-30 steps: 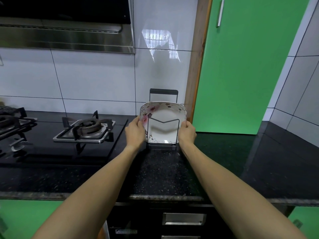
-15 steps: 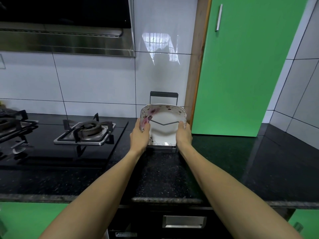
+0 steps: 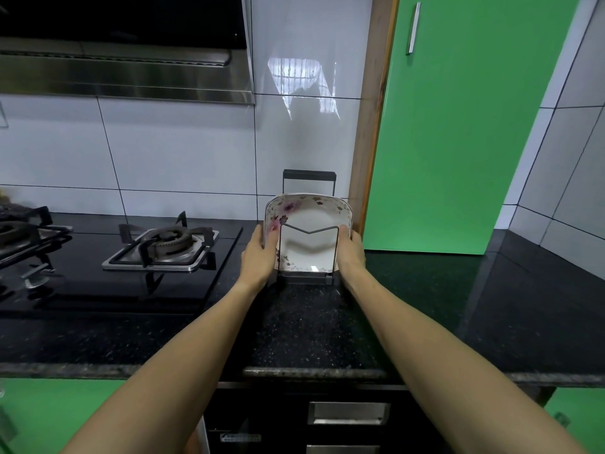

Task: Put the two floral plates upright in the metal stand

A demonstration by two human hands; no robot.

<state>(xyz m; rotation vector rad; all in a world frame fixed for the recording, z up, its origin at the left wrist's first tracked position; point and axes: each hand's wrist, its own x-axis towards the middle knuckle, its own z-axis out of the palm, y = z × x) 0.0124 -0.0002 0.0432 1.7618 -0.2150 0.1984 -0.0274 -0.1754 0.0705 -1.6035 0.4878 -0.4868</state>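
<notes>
1. Holding the floral plate (image 3: pixel 306 237) by its side edges, the left hand (image 3: pixel 258 255) and right hand (image 3: pixel 352 253) each keep a closed grip on it, equally near.
2. The plate stands upright, face toward the person, behind the front wire of the metal stand (image 3: pixel 307 276).
3. Its lower edge looks seated in the base; a second rim seems to show just behind.
4. The stand sits on the dark surface (image 3: pixel 311 329), beside the stove (image 3: pixel 163 247).

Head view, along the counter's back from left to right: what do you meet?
Left burner → right burner → left hand → floral plate in the stand → right hand → green door.
</notes>
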